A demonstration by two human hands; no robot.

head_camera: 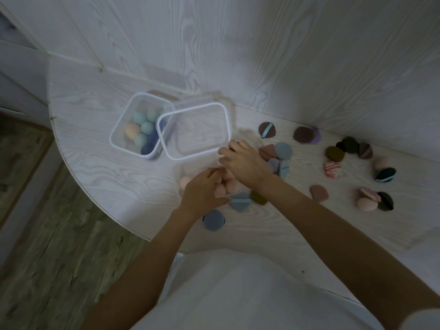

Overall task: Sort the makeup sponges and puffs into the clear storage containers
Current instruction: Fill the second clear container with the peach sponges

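Two clear containers stand at the back left of the white table. The left container [119,139] holds several egg-shaped sponges in teal, peach and blue. Nothing lies in the right container [225,120]. In front of it is a small pile of peach sponges [229,184]. My left hand [202,192] curls its fingers round sponges of this pile. My right hand [242,165] reaches over the pile beside the right container's near corner and seems to grip one peach sponge [238,143]. Another peach sponge [185,182] lies just left of my left hand.
Flat puffs lie scattered over the table: a blue round one [213,220], a blue-grey one with a strap [240,201], brown [267,130], maroon [303,134], olive [335,154], marbled pink [333,169] and dark green [385,175]. The table's curved edge [100,206] drops to a wooden floor at left.
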